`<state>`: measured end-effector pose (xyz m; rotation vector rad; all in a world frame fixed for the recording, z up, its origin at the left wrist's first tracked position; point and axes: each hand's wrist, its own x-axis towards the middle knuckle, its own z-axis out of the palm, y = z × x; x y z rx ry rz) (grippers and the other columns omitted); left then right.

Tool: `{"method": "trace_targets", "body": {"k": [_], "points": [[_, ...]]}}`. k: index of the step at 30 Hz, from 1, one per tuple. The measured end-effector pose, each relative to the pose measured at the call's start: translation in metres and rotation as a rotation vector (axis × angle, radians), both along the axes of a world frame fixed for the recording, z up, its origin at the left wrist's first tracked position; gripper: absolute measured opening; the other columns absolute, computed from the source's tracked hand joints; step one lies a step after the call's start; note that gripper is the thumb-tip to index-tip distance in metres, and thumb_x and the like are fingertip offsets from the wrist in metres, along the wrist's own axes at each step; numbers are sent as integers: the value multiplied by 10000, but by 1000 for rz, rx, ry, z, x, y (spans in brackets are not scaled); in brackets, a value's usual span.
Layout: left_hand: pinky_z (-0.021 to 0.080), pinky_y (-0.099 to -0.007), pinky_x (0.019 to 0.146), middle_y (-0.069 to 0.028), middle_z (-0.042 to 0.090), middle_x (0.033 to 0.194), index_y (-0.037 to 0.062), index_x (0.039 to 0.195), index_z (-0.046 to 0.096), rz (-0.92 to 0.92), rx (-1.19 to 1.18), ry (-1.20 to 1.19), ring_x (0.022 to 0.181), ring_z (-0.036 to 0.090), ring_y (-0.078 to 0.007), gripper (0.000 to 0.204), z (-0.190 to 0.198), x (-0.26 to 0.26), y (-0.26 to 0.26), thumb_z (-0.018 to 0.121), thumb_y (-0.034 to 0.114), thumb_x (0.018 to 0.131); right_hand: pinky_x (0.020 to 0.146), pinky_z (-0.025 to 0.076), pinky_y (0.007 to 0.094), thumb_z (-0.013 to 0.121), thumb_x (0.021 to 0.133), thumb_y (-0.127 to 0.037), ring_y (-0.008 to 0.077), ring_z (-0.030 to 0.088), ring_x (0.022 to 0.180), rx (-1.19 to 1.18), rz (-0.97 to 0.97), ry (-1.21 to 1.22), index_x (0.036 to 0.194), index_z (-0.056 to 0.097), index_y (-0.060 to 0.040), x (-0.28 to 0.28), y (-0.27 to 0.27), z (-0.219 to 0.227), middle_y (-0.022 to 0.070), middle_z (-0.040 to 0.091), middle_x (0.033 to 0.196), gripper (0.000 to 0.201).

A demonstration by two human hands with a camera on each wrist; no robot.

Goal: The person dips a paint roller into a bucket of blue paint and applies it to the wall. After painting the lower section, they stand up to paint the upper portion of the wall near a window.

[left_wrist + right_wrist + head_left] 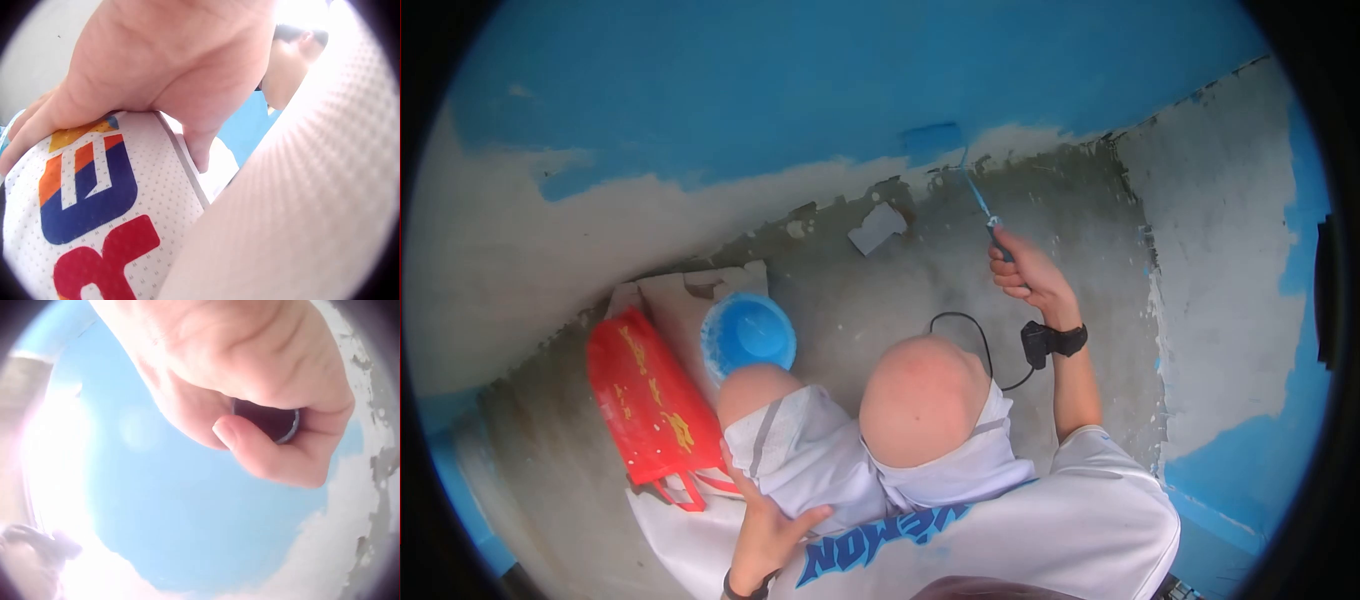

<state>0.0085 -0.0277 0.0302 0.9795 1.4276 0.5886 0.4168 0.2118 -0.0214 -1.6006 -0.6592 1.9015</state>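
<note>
My right hand [1028, 272] grips the dark handle [265, 419] of a paint roller, fingers curled round it and the thumb across. From the handle a thin, paint-smeared rod [977, 192] runs up to the blue roller sleeve [931, 142], which lies at the lower edge of the blue paint on the wall [730, 80]. My left hand [768, 535] rests on the thigh, over the white shorts [805, 445]. In the left wrist view its thumb and fingers spread over the printed cloth.
A blue bucket [750, 333] stands by the left knee, beside a red bag [645, 395] with yellow lettering. Cardboard [670, 310] lies under them. A grey scrap [877, 229] sits near the wall's foot. A black cable [988, 345] runs from the right wrist strap toward the knee.
</note>
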Motion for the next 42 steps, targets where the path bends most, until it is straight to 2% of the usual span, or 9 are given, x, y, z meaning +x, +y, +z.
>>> {"method": "trace_targets", "body": {"k": [4, 14, 17, 20, 25, 29, 31, 36, 42], "points": [[281, -358, 1136, -249, 388, 1425, -114, 1444, -15, -23, -18, -7, 1315, 421, -304, 1120, 1, -2, 3, 831, 112, 745, 341, 136, 208, 476, 1025, -441, 18, 209, 415, -23, 3, 51, 786, 423, -106, 3, 1, 25, -76, 298, 559, 415], [306, -352, 1122, -270, 394, 1409, -128, 1432, -108, 26, -35, -44, 1313, 427, -307, 1187, 5, 1, -1, 835, 102, 749, 327, 138, 193, 444, 1043, -373, 10, 229, 422, -183, 30, 77, 779, 436, -100, -20, 29, -108, -76, 320, 556, 379], [300, -347, 1124, -284, 383, 1416, -135, 1429, -142, 9, 14, -1, 1323, 415, -316, 1212, 0, -1, -7, 834, 120, 757, 354, 135, 219, 448, 1041, -375, 25, 225, 419, -138, 70, 119, 779, 429, -99, -23, 23, -94, -74, 314, 566, 381], [295, -343, 1126, -290, 370, 1429, -143, 1422, -172, -44, 18, 34, 1329, 408, -320, 1226, -2, -6, -8, 828, 140, 770, 345, 137, 206, 443, 1044, -384, 16, 226, 417, -162, 31, 149, 778, 428, -105, -21, 12, -33, -76, 314, 565, 387], [293, -341, 1126, -282, 371, 1436, -152, 1417, -162, -39, -9, 36, 1328, 411, -313, 1229, -7, -8, -10, 833, 165, 771, 300, 123, 172, 427, 1048, -420, -7, 229, 396, -257, -37, 458, 791, 431, -112, 0, 3, 3, -77, 313, 555, 401], [294, -340, 1125, -269, 383, 1432, -154, 1415, -147, -8, -8, 39, 1317, 423, -307, 1227, -7, -7, -12, 843, 164, 763, 292, 116, 175, 413, 1053, -414, -3, 227, 387, -335, 57, 560, 801, 434, -100, -6, 9, -9, -73, 307, 552, 403], [294, -340, 1126, -264, 384, 1433, -150, 1418, -137, -6, -2, 44, 1318, 422, -305, 1213, -5, -6, -12, 839, 152, 764, 293, 139, 171, 386, 1061, -409, 13, 258, 400, -440, -2, 821, 839, 428, -71, -24, 14, -25, -44, 328, 564, 406], [287, -341, 1132, -250, 379, 1444, -135, 1432, -104, 4, -105, 42, 1325, 413, -299, 1174, 4, -5, -9, 829, 124, 767, 301, 151, 181, 443, 1049, -376, 11, 281, 410, -541, -10, 779, 845, 435, -62, -66, 39, -60, -49, 333, 578, 375], [267, -342, 1144, -242, 381, 1447, -129, 1433, -102, -25, 52, 17, 1344, 393, -295, 1180, -9, -9, -12, 834, 114, 757, 311, 159, 180, 495, 1035, -350, -4, 277, 409, -545, 71, 701, 843, 448, -69, -80, 44, -91, -70, 327, 585, 344]]}}
